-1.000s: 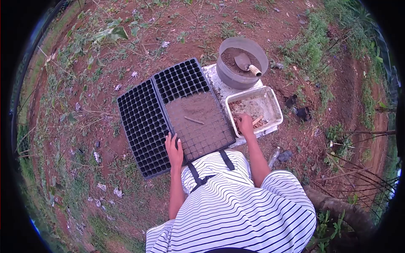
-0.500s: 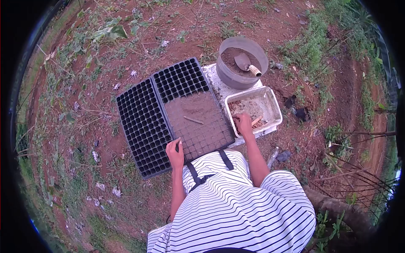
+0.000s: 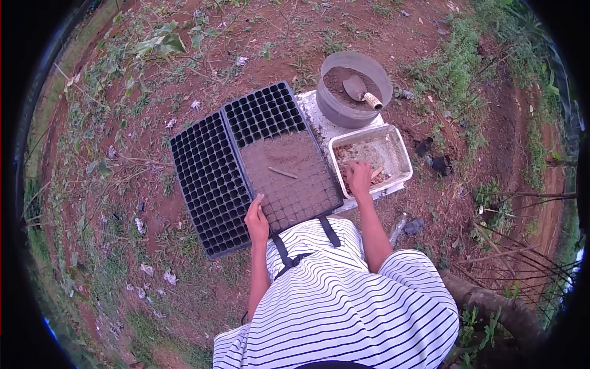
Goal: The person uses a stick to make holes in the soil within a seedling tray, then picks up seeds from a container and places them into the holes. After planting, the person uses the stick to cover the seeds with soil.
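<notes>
Two black seedling trays lie side by side: the left tray (image 3: 209, 178) has hollow cells, and the right tray (image 3: 264, 114) is partly covered with brown soil (image 3: 283, 161). A short stick (image 3: 283, 173) rests on that soil. My left hand (image 3: 256, 220) is at the soil-covered tray's near left edge, fingers apart and nothing seen in them. Inside a white plastic basket (image 3: 402, 157) holding small brown bits, my right hand (image 3: 359, 177) has its fingers bent down among the bits; its fingertips are partly hidden. A light wooden piece (image 3: 376, 173) lies beside it.
Behind the basket, a round grey tub (image 3: 341, 117) holds soil and a trowel (image 3: 362, 93). Both stand on a white board (image 3: 319, 126). A clear bottle (image 3: 397, 229) lies on the ground at the right. A thick branch (image 3: 491, 304) is at the lower right.
My right hand has shifted slightly right and up within the basket. The fingers of my left hand have straightened a little at the tray edge.
</notes>
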Tool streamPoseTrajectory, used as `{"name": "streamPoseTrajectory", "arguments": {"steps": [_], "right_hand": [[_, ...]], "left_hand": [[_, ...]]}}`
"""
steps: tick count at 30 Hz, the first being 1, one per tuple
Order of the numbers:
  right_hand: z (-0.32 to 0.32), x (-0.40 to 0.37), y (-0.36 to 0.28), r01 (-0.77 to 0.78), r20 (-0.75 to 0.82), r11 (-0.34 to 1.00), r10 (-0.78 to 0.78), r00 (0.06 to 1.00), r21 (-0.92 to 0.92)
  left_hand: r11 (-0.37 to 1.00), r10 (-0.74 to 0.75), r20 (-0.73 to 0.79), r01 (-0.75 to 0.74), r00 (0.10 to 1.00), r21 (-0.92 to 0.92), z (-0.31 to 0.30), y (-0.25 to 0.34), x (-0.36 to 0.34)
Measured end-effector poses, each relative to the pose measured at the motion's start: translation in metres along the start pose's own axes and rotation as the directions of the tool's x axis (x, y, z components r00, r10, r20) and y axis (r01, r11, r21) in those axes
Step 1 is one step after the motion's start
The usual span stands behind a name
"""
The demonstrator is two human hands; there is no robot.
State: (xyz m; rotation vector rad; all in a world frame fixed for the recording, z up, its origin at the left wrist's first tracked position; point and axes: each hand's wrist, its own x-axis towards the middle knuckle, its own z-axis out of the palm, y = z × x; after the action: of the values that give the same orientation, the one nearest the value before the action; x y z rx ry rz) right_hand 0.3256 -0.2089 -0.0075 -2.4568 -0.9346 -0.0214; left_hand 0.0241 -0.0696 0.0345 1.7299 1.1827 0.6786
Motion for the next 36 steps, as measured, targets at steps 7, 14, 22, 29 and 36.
{"name": "streamPoseTrajectory", "arguments": {"steps": [7,14,22,29,36], "right_hand": [[-0.013,0.002,-0.010,0.027,0.186,0.997,-0.040,0.982,0.075],[0.002,0.007,0.000,-0.080,0.074,0.972,0.065,0.995,0.219],[-0.031,-0.010,-0.074,-0.443,0.439,0.044,0.071,0.896,0.896],[-0.059,-0.018,-0.117,-0.535,0.610,0.314,-0.235,0.757,0.784],[-0.059,-0.019,-0.109,-0.567,0.695,0.426,-0.253,0.673,0.705]], "left_hand": [[0.981,0.085,0.027,-0.089,0.996,0.172,-0.002,0.007,-0.003],[0.985,0.054,0.069,-0.065,0.996,0.158,-0.003,0.022,0.000],[0.981,0.190,0.193,-0.181,0.963,-0.065,0.010,0.088,0.016],[0.974,0.221,0.281,-0.195,0.934,-0.119,0.021,0.115,0.023],[0.967,0.235,0.270,-0.195,0.934,-0.166,0.019,0.098,0.016]]}}
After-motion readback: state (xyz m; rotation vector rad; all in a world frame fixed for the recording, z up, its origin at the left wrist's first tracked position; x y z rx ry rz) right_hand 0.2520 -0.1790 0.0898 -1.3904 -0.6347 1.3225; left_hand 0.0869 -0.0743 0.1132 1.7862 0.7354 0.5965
